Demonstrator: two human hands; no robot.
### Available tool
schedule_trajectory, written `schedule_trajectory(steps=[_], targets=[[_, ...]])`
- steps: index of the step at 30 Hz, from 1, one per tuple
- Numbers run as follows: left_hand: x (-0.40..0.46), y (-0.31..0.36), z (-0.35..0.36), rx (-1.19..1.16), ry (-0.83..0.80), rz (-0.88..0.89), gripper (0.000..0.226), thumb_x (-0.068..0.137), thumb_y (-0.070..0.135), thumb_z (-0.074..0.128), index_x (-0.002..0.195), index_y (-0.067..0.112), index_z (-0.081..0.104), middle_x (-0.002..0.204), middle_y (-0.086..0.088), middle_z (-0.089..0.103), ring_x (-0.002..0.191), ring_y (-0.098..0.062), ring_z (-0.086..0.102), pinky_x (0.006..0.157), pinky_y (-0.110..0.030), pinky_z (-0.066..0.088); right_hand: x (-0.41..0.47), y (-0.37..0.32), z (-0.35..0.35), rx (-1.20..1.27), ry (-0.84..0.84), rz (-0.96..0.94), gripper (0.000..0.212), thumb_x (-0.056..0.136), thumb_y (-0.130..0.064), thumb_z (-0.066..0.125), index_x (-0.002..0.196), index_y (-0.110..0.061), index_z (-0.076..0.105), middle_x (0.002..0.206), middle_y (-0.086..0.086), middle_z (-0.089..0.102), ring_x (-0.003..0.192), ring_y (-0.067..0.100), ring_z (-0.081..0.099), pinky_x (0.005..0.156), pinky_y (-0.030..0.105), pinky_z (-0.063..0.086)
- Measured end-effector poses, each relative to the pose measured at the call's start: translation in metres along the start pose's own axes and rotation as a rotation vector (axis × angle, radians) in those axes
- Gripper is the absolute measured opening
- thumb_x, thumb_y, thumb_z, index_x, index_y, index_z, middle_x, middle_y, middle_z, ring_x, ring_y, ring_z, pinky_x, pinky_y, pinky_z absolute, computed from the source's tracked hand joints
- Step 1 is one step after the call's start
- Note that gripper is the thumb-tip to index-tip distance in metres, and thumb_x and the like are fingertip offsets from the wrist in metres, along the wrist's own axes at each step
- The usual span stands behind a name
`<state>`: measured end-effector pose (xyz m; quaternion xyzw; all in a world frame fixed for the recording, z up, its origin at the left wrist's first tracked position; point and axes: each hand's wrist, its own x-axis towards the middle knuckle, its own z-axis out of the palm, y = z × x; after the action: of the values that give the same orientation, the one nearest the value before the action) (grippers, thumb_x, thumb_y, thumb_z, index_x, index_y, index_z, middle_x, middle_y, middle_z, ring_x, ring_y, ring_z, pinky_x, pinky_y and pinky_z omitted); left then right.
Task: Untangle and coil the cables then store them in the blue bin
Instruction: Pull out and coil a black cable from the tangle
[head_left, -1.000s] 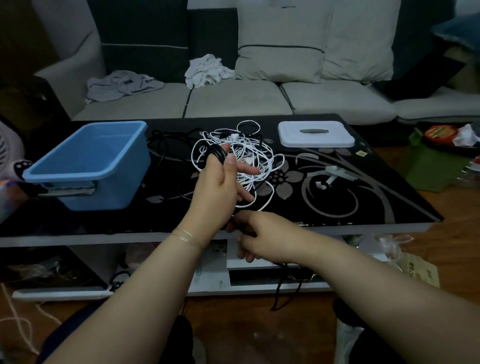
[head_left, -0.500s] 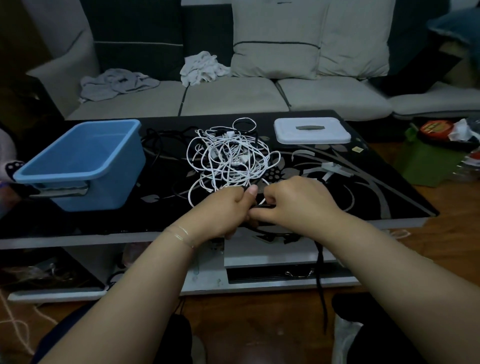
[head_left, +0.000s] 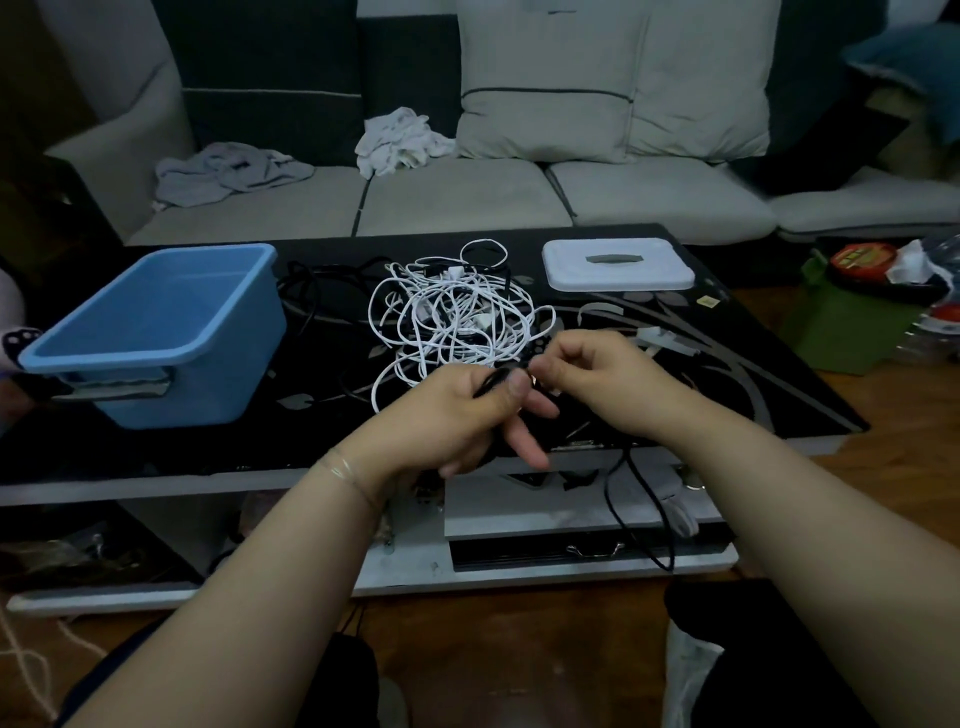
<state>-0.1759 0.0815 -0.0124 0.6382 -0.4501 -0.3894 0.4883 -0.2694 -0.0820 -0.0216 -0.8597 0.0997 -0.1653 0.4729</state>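
Observation:
A tangle of white cables (head_left: 457, 322) lies in the middle of the black glass table (head_left: 769, 374). More black cables (head_left: 317, 283) lie behind it, beside the empty blue bin (head_left: 156, 332) at the table's left. My left hand (head_left: 457, 415) holds a black cable (head_left: 641, 499) under its thumb near the table's front edge. My right hand (head_left: 597, 379) pinches the same cable right beside the left thumb. A loop of this cable hangs down over the table's front edge.
A white lid (head_left: 618, 262) lies at the back right of the table, a white plug (head_left: 670, 340) to the right of my hands. Behind stands a grey sofa (head_left: 467, 202) with crumpled cloths. A green box (head_left: 852, 327) stands on the floor at right.
My hands have stayed together at the table's front edge, shifting slightly right. My left fingers have spread out below the cable, and the hanging black loop has moved right.

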Motion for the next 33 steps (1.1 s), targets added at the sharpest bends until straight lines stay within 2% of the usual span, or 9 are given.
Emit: schedule_trajectory(steps=[3,7,13,17,20,23,26,28,33], targets=[[0.001,0.002,0.002,-0.233,0.053,0.035,0.069,0.085,0.056,0.03,0.089,-0.001,0.069,0.033,-0.002,0.042,0.023,-0.004,0.019,0.037,-0.015,0.02,0.001,0.001,0.013,0.268,-0.009,0.02,0.025,0.095,-0.025,0.049,0.072,-0.017,0.053,0.048,-0.013,0.042,0.041,0.0,0.032,0.042,0.014,0.026],[0.004,0.0,-0.001,-0.633,0.144,0.048,0.065,0.096,0.052,0.026,0.099,0.002,0.068,0.035,0.005,0.032,0.023,-0.002,0.017,0.032,-0.011,0.018,-0.001,0.002,0.033,0.302,0.02,0.048,0.024,0.102,-0.009,0.035,0.107,-0.017,0.057,0.042,-0.013,0.038,0.036,0.0,0.031,0.037,0.015,0.028],[0.003,0.003,-0.018,-0.949,0.215,0.159,0.051,0.1,0.027,0.019,0.111,-0.003,0.059,0.045,0.007,0.037,0.023,-0.003,0.024,0.032,-0.017,0.018,-0.007,0.009,0.05,-0.194,-0.214,0.057,0.016,0.098,-0.01,0.042,0.112,-0.017,0.044,0.07,-0.005,0.058,0.053,0.0,0.05,0.053,0.018,0.041],[-0.002,0.006,-0.03,-1.049,0.378,0.207,0.047,0.102,0.028,0.022,0.111,-0.001,0.058,0.05,0.009,0.044,0.026,-0.006,0.025,0.035,-0.014,0.02,-0.014,0.015,0.057,-0.47,-0.339,0.059,0.039,0.097,-0.024,0.047,0.132,-0.03,0.03,0.081,-0.002,0.064,0.075,0.016,0.061,0.07,0.034,0.052],[-0.004,0.008,-0.038,-1.103,0.503,0.213,0.047,0.103,0.031,0.023,0.108,-0.001,0.058,0.056,0.01,0.053,0.028,-0.007,0.027,0.038,-0.013,0.022,-0.021,0.012,0.063,-0.725,-0.405,-0.004,0.058,0.099,-0.025,0.043,0.144,-0.04,0.01,0.076,0.0,0.056,0.068,0.024,0.055,0.062,0.036,0.048],[-0.001,0.005,-0.039,-0.944,0.623,0.162,0.046,0.105,0.033,0.024,0.111,0.0,0.055,0.057,0.007,0.06,0.031,-0.005,0.028,0.037,-0.015,0.028,-0.025,0.005,0.069,-0.822,-0.403,-0.079,0.061,0.1,-0.018,0.04,0.146,-0.043,0.007,0.067,-0.001,0.048,0.061,0.023,0.049,0.052,0.034,0.038],[0.003,0.0,-0.035,-0.629,0.717,0.105,0.045,0.106,0.035,0.023,0.107,0.004,0.054,0.057,0.004,0.064,0.033,-0.007,0.032,0.04,-0.019,0.03,-0.026,0.001,0.07,-0.866,-0.293,-0.261,0.039,0.102,-0.023,0.038,0.139,-0.032,0.028,0.08,0.001,0.057,0.076,0.029,0.056,0.057,0.034,0.039],[0.004,-0.001,-0.032,-0.382,0.741,0.076,0.044,0.106,0.036,0.022,0.107,0.007,0.054,0.061,0.001,0.068,0.033,-0.009,0.037,0.041,-0.02,0.032,-0.025,-0.003,0.07,-0.872,-0.2,-0.394,0.026,0.1,-0.023,0.042,0.125,-0.026,0.043,0.088,0.001,0.062,0.081,0.029,0.06,0.059,0.033,0.038],[0.007,-0.004,-0.013,0.255,0.686,0.024,0.044,0.106,0.034,0.023,0.084,0.015,0.056,0.063,-0.005,0.071,0.048,-0.018,0.058,0.053,-0.027,0.041,-0.02,-0.009,0.064,-0.913,-0.017,-0.625,0.013,0.086,-0.029,0.057,0.083,-0.016,0.06,0.067,0.0,0.061,0.063,0.027,0.061,0.055,0.032,0.043]])
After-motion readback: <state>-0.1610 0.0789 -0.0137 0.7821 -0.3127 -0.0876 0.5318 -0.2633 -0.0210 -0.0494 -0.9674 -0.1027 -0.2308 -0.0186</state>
